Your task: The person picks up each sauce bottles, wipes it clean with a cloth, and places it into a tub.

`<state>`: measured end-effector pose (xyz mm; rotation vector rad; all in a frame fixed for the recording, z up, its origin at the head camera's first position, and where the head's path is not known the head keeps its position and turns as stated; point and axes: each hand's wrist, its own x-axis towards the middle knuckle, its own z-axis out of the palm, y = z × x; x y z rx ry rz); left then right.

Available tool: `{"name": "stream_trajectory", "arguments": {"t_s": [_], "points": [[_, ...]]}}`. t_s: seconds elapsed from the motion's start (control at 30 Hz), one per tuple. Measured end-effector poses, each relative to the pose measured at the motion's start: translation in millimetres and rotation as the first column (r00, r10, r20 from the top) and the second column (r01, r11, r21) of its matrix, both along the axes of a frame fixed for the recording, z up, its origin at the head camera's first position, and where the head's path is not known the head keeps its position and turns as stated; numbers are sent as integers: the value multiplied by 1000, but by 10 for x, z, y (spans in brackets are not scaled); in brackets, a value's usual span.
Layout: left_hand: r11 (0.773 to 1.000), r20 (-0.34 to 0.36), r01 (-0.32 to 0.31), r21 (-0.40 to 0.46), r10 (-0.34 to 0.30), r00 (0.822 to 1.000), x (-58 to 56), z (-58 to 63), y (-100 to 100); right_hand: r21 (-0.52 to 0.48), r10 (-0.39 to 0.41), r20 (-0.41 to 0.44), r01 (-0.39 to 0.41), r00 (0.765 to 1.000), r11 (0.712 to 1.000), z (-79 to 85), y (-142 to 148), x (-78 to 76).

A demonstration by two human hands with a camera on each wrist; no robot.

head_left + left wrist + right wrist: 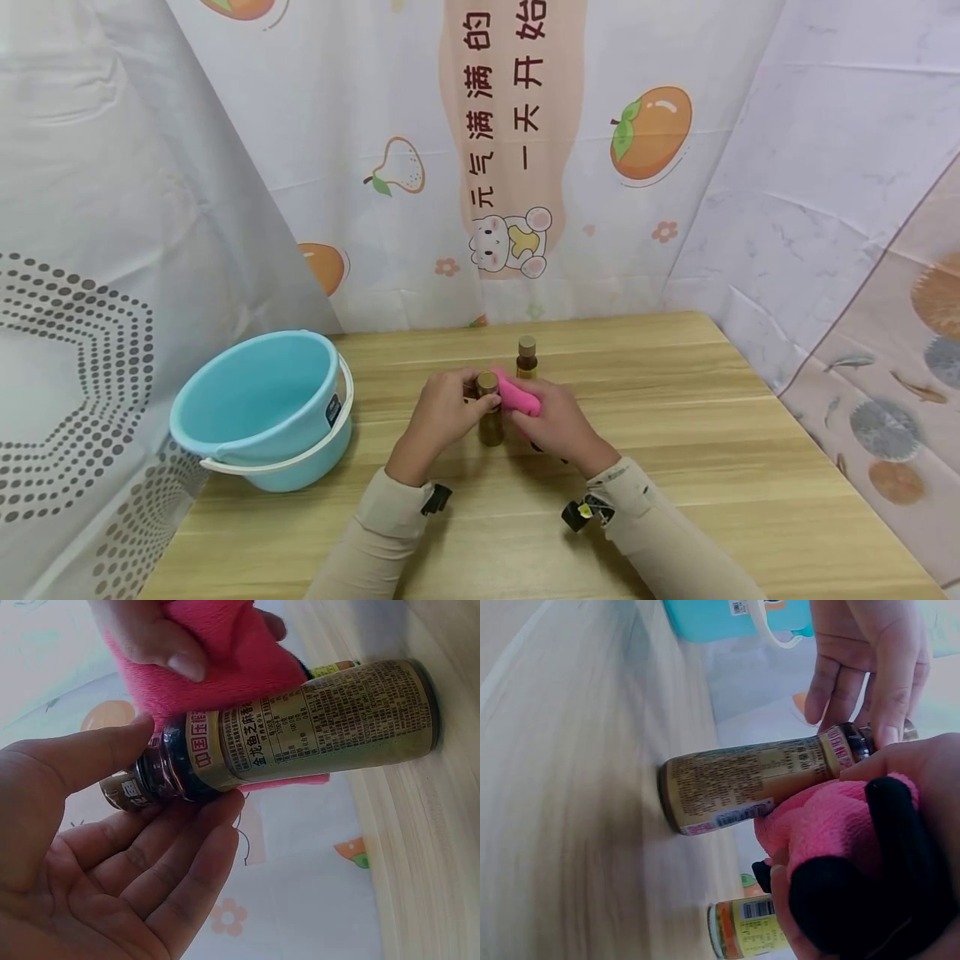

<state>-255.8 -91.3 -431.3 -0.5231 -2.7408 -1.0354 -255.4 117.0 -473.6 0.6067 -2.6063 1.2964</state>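
A dark sesame oil bottle [491, 429] with a gold printed label stands upright on the table. My left hand [442, 408] holds it by the neck, thumb on one side and fingers on the other, as the left wrist view of the bottle [337, 727] shows. A pink cloth [517, 396] is gripped in my right hand [561, 423] and lies against the bottle's side. In the right wrist view, the cloth [825, 825] bunches under the fingers near the label. Just behind stands a second bottle [527, 358] with a brown cap, its lower part hidden by the right hand.
A light blue bucket [300, 477] with a white handle stands at the table's left. Behind the wooden table [675, 400] hangs a printed curtain [300, 150]. Black wrist cameras sit on both sleeves.
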Motion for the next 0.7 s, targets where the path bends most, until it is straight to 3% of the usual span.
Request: {"name": "stream_trajectory", "arguments": {"t_s": [0.2,0.57,0.7], "points": [[1000,0,-3,-10,3,1000,6,-9,8,6,13,36,-14,999,1000,-76,5,-13],[1000,12,-14,-25,15,1000,9,-6,6,111,36,133,-51,990,993,-193,32,-64],[998,22,-51,-22,52,998,-3,-13,3,110,26,163,-44,986,993,-195,38,-70]]}}
